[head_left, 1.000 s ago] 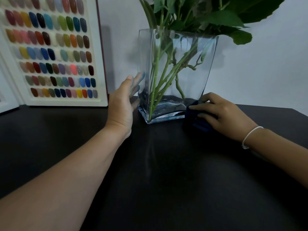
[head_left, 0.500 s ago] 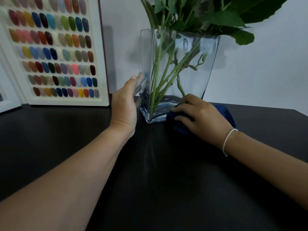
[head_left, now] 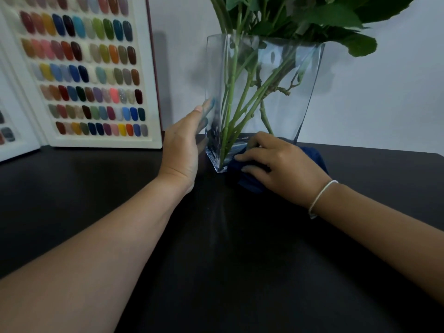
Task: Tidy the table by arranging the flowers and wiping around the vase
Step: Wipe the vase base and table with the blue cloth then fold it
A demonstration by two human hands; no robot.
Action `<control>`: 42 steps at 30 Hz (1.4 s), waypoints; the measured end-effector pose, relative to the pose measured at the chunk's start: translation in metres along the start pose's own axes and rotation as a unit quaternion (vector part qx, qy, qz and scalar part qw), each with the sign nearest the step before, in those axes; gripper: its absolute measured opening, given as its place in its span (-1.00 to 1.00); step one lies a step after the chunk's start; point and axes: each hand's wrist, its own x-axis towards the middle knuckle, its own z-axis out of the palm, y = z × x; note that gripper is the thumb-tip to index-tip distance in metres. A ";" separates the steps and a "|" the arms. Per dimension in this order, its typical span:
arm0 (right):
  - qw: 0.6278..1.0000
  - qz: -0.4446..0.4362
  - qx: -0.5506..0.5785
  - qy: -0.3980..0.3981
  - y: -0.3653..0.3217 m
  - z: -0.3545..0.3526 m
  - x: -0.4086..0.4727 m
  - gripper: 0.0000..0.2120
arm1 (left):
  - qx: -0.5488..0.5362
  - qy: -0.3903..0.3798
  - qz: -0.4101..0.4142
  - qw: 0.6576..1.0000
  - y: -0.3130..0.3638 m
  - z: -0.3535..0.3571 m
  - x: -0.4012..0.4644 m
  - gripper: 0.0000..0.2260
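Note:
A clear square glass vase (head_left: 283, 92) stands at the back of the black table (head_left: 228, 260), holding green flower stems (head_left: 240, 102) with large leaves (head_left: 331, 18) above its rim and a little water at the bottom. My left hand (head_left: 185, 145) rests flat against the vase's left wall, fingers straight and together. My right hand (head_left: 281, 164) presses a dark blue cloth (head_left: 317, 157) onto the table right in front of the vase's base. Most of the cloth is hidden under that hand.
A white display board of coloured nail samples (head_left: 84, 75) leans against the wall at the back left, close to my left hand. A second panel (head_left: 9, 133) sits at the far left edge. A plain white wall (head_left: 384, 97) runs behind the vase.
My right hand has slid the blue cloth leftward along the front of the vase base, from its right corner toward its left corner. My left hand stays on the vase's side.

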 end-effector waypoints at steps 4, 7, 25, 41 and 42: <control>0.998 0.056 -0.027 -0.001 0.029 -0.016 -0.019 -0.81 | 0.000 -0.006 -0.004 1.000 -0.001 0.000 0.001 -0.72; 0.993 0.104 -0.048 0.001 0.052 -0.029 -0.033 -0.81 | 0.000 -0.004 -0.005 1.000 -0.001 0.000 0.001 -0.73; 1.000 0.026 0.003 0.010 -0.003 -0.001 0.002 -0.80 | -0.008 0.003 -0.003 1.000 0.001 0.005 0.001 -0.76; 0.999 0.035 0.002 -0.008 0.017 -0.010 -0.010 -0.80 | -0.006 0.002 -0.002 1.000 -0.004 0.000 0.004 -0.75; 0.999 0.047 -0.001 -0.007 0.024 -0.013 -0.014 -0.81 | -0.005 0.001 -0.002 1.000 -0.005 0.000 0.005 -0.75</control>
